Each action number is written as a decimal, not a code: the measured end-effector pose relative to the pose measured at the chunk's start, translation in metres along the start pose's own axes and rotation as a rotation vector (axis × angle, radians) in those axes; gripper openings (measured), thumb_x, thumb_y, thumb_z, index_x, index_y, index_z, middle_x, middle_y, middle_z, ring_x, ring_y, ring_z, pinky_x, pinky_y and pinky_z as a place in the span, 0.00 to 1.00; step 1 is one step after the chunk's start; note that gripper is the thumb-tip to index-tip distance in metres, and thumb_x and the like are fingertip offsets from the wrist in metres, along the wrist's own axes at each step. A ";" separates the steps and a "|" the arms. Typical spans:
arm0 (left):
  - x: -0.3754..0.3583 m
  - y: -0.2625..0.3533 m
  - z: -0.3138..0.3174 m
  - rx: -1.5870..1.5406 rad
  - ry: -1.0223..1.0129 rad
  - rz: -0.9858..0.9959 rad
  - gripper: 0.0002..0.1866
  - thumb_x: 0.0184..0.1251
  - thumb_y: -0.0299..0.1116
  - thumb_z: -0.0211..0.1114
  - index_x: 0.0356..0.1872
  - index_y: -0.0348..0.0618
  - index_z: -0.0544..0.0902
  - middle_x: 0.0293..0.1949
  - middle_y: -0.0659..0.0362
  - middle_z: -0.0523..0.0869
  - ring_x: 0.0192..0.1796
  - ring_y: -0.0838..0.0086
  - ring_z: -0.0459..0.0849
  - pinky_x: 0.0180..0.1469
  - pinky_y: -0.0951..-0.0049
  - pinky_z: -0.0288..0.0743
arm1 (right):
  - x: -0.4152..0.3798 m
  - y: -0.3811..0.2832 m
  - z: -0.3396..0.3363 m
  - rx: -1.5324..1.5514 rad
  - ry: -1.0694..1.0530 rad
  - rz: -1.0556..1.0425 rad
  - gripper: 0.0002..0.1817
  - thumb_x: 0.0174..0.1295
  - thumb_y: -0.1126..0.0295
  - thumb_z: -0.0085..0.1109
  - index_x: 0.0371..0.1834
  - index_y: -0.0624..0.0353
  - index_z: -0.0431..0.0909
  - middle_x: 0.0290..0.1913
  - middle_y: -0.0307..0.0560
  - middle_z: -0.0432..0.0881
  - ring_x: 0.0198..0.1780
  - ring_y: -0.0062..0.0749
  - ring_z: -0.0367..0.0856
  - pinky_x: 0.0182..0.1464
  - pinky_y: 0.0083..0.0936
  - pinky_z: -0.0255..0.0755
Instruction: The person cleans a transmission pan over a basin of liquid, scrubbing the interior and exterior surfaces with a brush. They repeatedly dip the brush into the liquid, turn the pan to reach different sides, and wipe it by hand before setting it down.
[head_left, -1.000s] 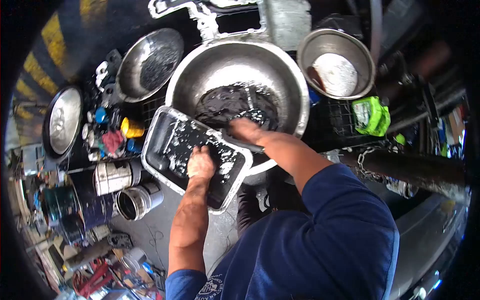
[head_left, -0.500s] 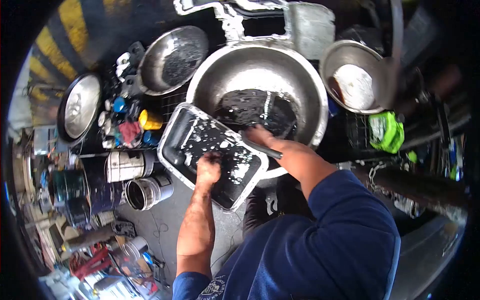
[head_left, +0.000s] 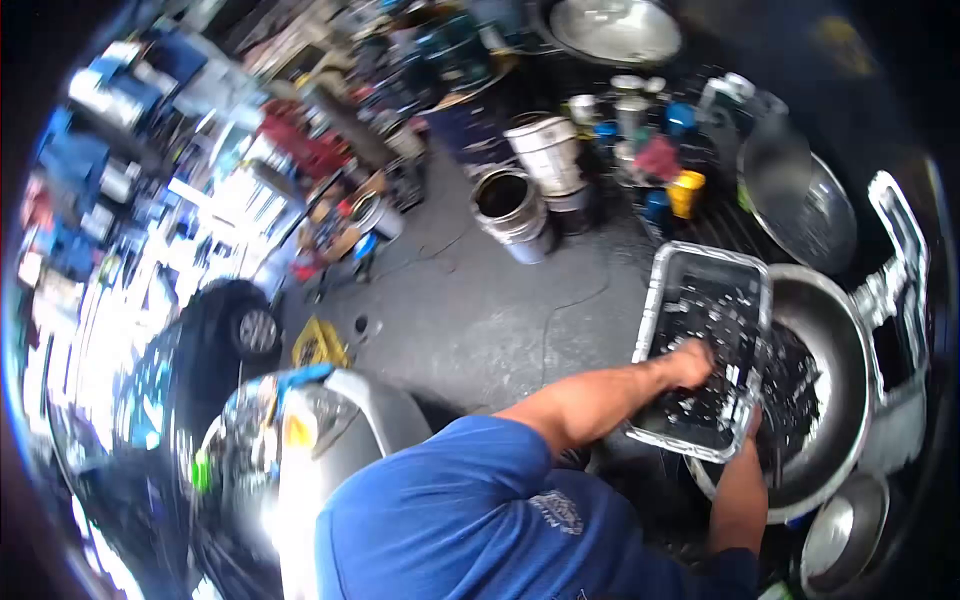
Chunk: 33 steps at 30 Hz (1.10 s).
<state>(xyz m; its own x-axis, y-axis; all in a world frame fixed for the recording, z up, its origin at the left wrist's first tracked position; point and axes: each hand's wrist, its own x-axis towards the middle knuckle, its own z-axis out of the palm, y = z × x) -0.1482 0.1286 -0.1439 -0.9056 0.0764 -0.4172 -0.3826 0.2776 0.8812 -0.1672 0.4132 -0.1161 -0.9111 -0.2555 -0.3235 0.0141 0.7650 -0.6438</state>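
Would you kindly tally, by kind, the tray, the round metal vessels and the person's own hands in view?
Rectangular tray: 1
Large round basin: 1
Smaller round bowls: 3
Left hand and right hand: 2
Total: 7

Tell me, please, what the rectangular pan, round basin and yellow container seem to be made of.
Rectangular pan: probably metal, its rim bright and silvery. Round basin: likely metal, smooth, with a grey shine. Yellow container: possibly plastic from its bright colour, finish unclear.
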 end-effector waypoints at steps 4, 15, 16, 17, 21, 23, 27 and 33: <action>0.008 0.013 0.012 0.910 -0.029 0.244 0.14 0.41 0.31 0.72 0.35 0.46 0.87 0.34 0.60 0.86 0.37 0.68 0.83 0.37 0.67 0.78 | 0.006 -0.015 -0.007 0.012 -0.105 0.023 0.15 0.65 0.63 0.51 0.46 0.60 0.81 0.48 0.52 0.82 0.52 0.41 0.79 0.54 0.31 0.72; -0.015 0.041 0.003 1.520 -0.257 0.448 0.16 0.36 0.32 0.74 0.33 0.52 0.90 0.43 0.63 0.88 0.48 0.67 0.85 0.45 0.66 0.79 | 0.010 -0.034 -0.007 0.029 -0.233 0.026 0.17 0.64 0.63 0.53 0.52 0.61 0.78 0.53 0.52 0.80 0.56 0.39 0.77 0.58 0.30 0.69; 0.002 0.024 0.010 1.529 -0.297 0.453 0.15 0.36 0.32 0.74 0.33 0.52 0.90 0.43 0.63 0.88 0.48 0.67 0.85 0.45 0.66 0.80 | 0.011 -0.031 -0.011 0.031 -0.235 0.032 0.18 0.64 0.63 0.53 0.52 0.61 0.78 0.53 0.52 0.80 0.56 0.38 0.76 0.58 0.30 0.68; 0.014 0.011 0.015 1.538 -0.335 0.460 0.15 0.37 0.32 0.73 0.34 0.51 0.90 0.43 0.63 0.88 0.48 0.67 0.85 0.45 0.66 0.80 | 0.012 -0.032 -0.012 0.035 -0.241 0.032 0.18 0.64 0.63 0.53 0.53 0.61 0.78 0.54 0.52 0.79 0.57 0.38 0.76 0.58 0.30 0.68; 0.001 0.023 0.010 1.531 -0.230 0.517 0.15 0.37 0.32 0.74 0.33 0.51 0.89 0.41 0.63 0.88 0.47 0.68 0.85 0.43 0.66 0.80 | 0.011 -0.027 -0.017 0.044 -0.264 0.039 0.19 0.64 0.63 0.54 0.55 0.62 0.77 0.55 0.52 0.79 0.58 0.37 0.75 0.60 0.30 0.67; 0.005 0.033 0.004 1.587 -0.356 0.538 0.15 0.37 0.32 0.74 0.33 0.51 0.89 0.40 0.63 0.89 0.47 0.68 0.85 0.43 0.66 0.80 | 0.010 -0.021 -0.014 0.049 -0.280 0.041 0.20 0.64 0.63 0.54 0.56 0.62 0.76 0.56 0.51 0.78 0.59 0.37 0.75 0.60 0.30 0.66; 0.005 0.009 0.008 1.283 0.010 0.391 0.15 0.38 0.32 0.73 0.35 0.52 0.89 0.40 0.63 0.88 0.46 0.68 0.86 0.43 0.67 0.80 | 0.007 -0.023 -0.024 0.075 -0.312 0.057 0.21 0.64 0.63 0.55 0.58 0.62 0.75 0.58 0.51 0.77 0.60 0.36 0.74 0.62 0.29 0.65; -0.006 0.043 0.002 1.374 -0.045 0.306 0.16 0.42 0.32 0.70 0.37 0.50 0.89 0.43 0.60 0.89 0.48 0.67 0.86 0.45 0.64 0.80 | -0.007 -0.038 -0.051 0.180 -0.326 -0.057 0.24 0.62 0.64 0.57 0.60 0.64 0.73 0.59 0.51 0.77 0.59 0.36 0.74 0.62 0.30 0.65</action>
<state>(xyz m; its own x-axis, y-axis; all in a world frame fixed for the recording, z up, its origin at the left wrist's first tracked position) -0.1589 0.1419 -0.1043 -0.9027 0.3256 -0.2813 0.3307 0.9433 0.0306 -0.1824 0.4160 -0.0548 -0.7340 -0.4918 -0.4684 0.0657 0.6351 -0.7697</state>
